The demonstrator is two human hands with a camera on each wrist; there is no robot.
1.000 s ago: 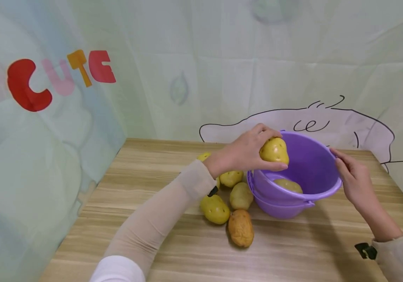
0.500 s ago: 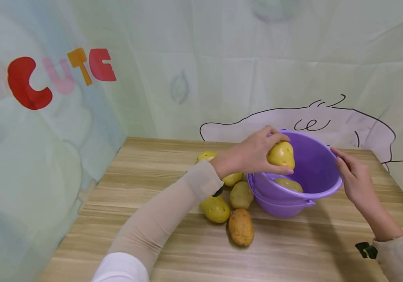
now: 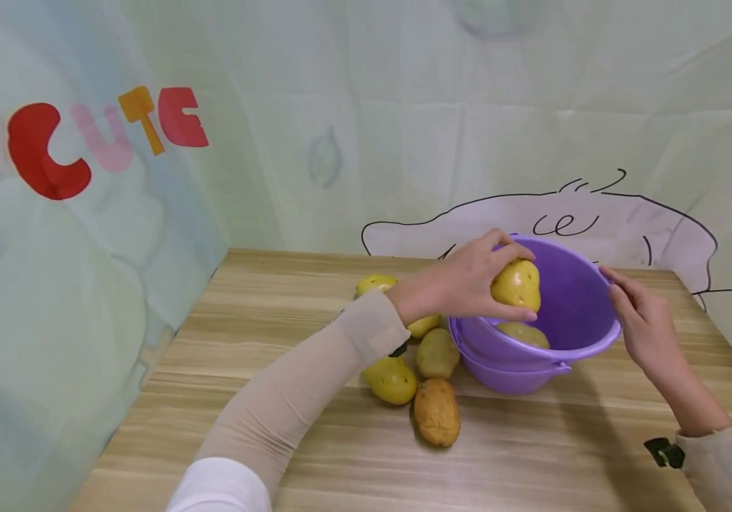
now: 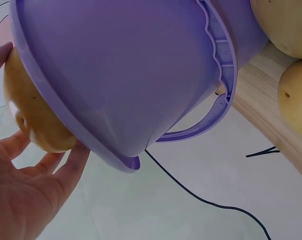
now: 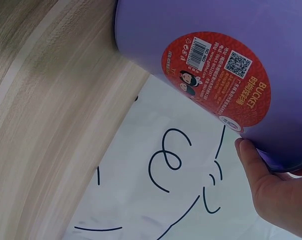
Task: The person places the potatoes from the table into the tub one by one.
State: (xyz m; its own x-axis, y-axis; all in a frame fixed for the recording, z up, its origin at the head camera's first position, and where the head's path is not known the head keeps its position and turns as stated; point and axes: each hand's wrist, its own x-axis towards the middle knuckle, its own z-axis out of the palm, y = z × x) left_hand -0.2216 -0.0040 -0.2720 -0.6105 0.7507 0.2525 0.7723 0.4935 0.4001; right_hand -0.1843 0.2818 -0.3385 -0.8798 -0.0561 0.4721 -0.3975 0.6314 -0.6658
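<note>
A yellow potato (image 3: 517, 286) is gripped in my left hand (image 3: 468, 281), just over the left side of the purple bucket's opening. In the left wrist view that potato (image 4: 33, 105) shows beside the bucket rim, with fingers around it. The purple bucket (image 3: 580, 299) leans toward me on the table, its handle hanging down. Inside it lies another potato (image 3: 524, 334), partly hidden by the front wall. My right hand (image 3: 650, 327) pinches the bucket's right rim; in the right wrist view its fingers lie against the bucket wall (image 5: 141, 35) near a red label (image 5: 218, 80).
Left of the bucket several potatoes lie grouped on the wooden table (image 3: 212, 398), among them a yellow one (image 3: 391, 381) and a paler one (image 3: 438, 353). A wrinkled orange-brown potato (image 3: 437, 412) lies nearest me. A printed cloth (image 3: 289, 163) hangs behind the table.
My left hand has moved right and slightly down with the potato, further over the bucket's opening. The right hand and the bucket have stayed in place.
</note>
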